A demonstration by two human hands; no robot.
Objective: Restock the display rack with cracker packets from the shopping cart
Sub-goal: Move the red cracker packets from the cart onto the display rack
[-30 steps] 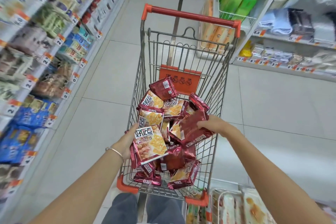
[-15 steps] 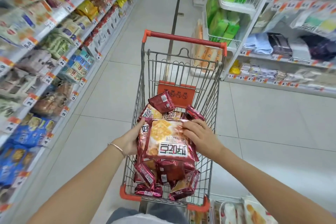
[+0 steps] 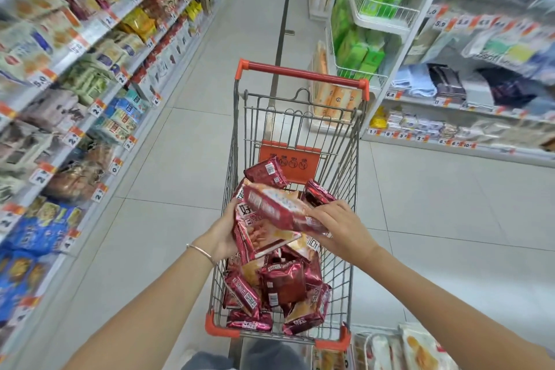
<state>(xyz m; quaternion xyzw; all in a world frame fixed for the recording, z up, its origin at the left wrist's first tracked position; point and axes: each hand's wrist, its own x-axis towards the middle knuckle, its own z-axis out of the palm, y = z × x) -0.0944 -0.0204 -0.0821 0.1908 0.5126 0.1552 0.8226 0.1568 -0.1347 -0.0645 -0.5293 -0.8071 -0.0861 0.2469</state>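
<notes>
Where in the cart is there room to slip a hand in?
Bare wire shows along the cart's right wall, beside the pile, and at the far end above the orange flap. Near end and middle are heaped with packets; the left hand and right hand hold more over the middle.

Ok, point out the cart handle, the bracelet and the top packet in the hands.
Cart handle [image 3: 303,75]: head view, middle of the red bar.
Bracelet [image 3: 199,251]: head view, band on the left wrist.
Top packet [image 3: 276,209]: head view, its red side face.

The cracker packets [image 3: 277,212] I hold are glossy, crinkly plastic film. My shopping cart [image 3: 344,174] is grey metal wire with an orange plastic handle [image 3: 303,75].
</notes>
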